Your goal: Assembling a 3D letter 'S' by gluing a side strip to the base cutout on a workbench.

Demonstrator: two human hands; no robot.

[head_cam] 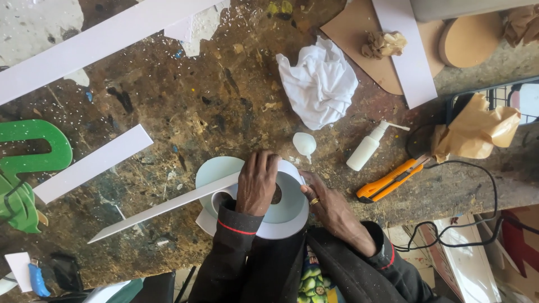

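1. The left hand [257, 182] lies across the disc [216, 171], a pale green round with a white band at its rim, at the bench's [185, 101] near edge. Its fingers are bent over the far rim and clamp it down.
2. The right hand [331, 205] sits at the disc's 3 o'clock. Its fingertips pinch the band against the edge, though the grip itself is partly hidden.
3. A long white strip [163, 207] runs out from under the left hand toward 8 o'clock, its free end on the bench.
4. As I judge it, the step in hand is bending the strip round the disc's edge. The next move calls for holding the disc still and keeping the strip tight on the rim while the fingers shift along.
5. At 3 o'clock, well apart, lies an orange knife [390, 180]. A white bottle [366, 147] lies at 2 o'clock.
6. Farther off, at 1 o'clock, is a crumpled white cloth [317, 81].
7. A green letter [28, 168] lies far off at 9 o'clock.
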